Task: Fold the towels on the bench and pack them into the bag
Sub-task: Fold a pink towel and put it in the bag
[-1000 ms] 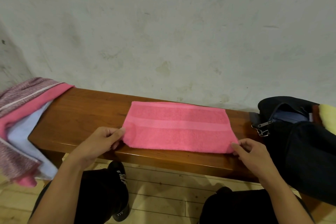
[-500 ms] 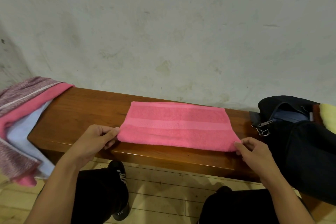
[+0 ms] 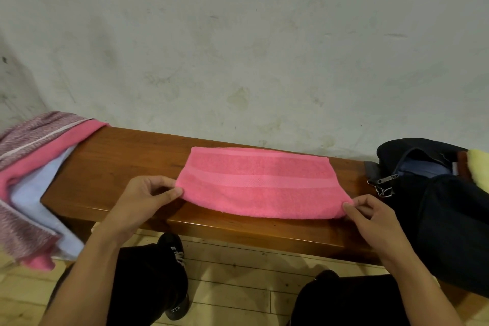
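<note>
A pink towel [image 3: 259,182], folded into a long strip, lies across the middle of the wooden bench [image 3: 111,167]. My left hand [image 3: 143,198] pinches its near left corner, and my right hand [image 3: 370,217] pinches its near right corner. Both corners are lifted a little off the wood. A dark bag [image 3: 444,209] stands open at the right end of the bench, with blue cloth and a pale yellow towel [image 3: 480,169] showing inside. A pile of towels [image 3: 29,174], pink, white and woven mauve, hangs over the left end.
A stained plaster wall [image 3: 238,47] rises directly behind the bench. Below it is a light wooden floor [image 3: 238,272], where my dark trousers and a black shoe [image 3: 174,272] show.
The near edge of the pink towel has been lifted and drawn slightly away from the bench's front edge. Both hands have moved up with their corners.
</note>
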A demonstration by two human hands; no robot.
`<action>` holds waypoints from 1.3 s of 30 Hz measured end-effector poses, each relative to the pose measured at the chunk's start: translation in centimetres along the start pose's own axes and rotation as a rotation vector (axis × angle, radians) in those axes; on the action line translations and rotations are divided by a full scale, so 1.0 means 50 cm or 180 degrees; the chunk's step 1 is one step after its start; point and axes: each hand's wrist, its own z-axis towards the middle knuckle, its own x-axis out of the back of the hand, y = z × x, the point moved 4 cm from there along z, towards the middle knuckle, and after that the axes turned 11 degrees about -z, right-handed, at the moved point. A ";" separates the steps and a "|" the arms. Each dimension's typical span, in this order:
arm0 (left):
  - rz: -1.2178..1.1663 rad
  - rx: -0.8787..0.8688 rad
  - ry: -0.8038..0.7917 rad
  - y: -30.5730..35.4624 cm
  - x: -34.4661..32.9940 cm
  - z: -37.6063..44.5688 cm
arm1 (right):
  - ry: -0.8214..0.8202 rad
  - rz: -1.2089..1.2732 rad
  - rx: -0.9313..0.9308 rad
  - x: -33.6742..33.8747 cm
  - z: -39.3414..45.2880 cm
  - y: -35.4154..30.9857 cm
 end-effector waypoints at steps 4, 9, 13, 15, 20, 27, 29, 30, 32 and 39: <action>0.0092 -0.0111 -0.0132 0.002 -0.008 0.000 | 0.0108 0.0122 0.0105 0.003 -0.003 -0.004; 0.0196 -0.0133 -0.0419 -0.002 -0.015 0.000 | -0.0053 -0.0025 0.0074 -0.006 0.004 0.001; 0.0548 0.0157 -0.0625 -0.019 -0.018 0.002 | -0.0091 -0.0070 0.0018 -0.006 0.005 0.003; 0.0604 0.0174 -0.0629 -0.023 -0.017 0.003 | -0.0123 -0.0073 0.0009 -0.006 0.004 0.004; 0.0683 0.0147 -0.0667 -0.024 -0.009 0.000 | -0.0128 -0.0112 0.0097 -0.005 0.002 0.003; 0.0255 -0.0147 -0.0205 -0.005 -0.002 -0.001 | 0.0045 -0.0171 0.0116 -0.002 0.004 0.008; 0.0208 -0.0171 -0.0095 -0.003 0.000 -0.001 | 0.0050 -0.0164 0.0078 0.000 0.004 0.008; 0.0188 -0.0165 -0.0045 -0.002 0.001 -0.001 | 0.0033 -0.0151 0.0051 0.000 0.004 0.008; 0.0158 -0.0144 0.0029 -0.004 0.003 0.000 | -0.0015 -0.0132 0.0015 0.000 0.004 0.007; -0.0126 -0.0034 0.0140 -0.007 0.003 0.006 | -0.0059 -0.0147 -0.0143 0.002 0.002 0.008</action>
